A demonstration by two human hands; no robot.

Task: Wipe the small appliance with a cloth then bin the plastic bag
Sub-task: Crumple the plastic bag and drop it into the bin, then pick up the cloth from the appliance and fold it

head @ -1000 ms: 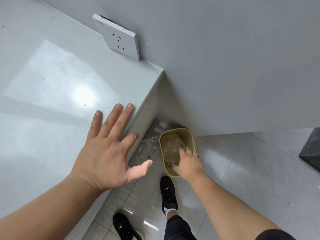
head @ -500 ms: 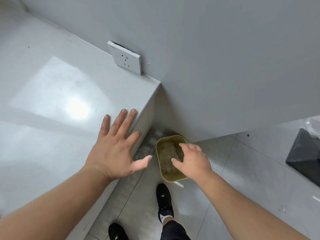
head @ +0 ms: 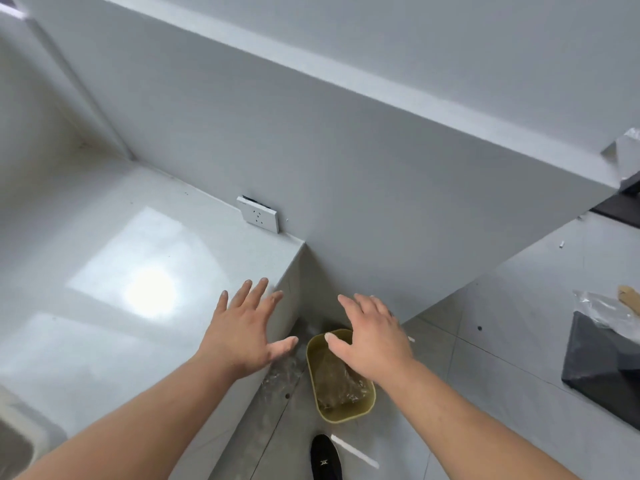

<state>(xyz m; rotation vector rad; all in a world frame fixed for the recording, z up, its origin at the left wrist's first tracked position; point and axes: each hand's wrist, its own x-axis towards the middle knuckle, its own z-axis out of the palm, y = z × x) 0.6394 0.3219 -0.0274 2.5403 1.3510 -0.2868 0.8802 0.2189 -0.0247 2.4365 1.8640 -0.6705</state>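
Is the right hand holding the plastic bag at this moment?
No, the right hand is open with fingers spread above the yellow bin, and the crumpled plastic bag lies inside the bin.

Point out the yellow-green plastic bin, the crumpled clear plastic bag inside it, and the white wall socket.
yellow-green plastic bin (head: 349,415), head view, near rim.
crumpled clear plastic bag (head: 341,382), head view, middle of the bag inside the bin.
white wall socket (head: 258,219), head view, centre of its faceplate.
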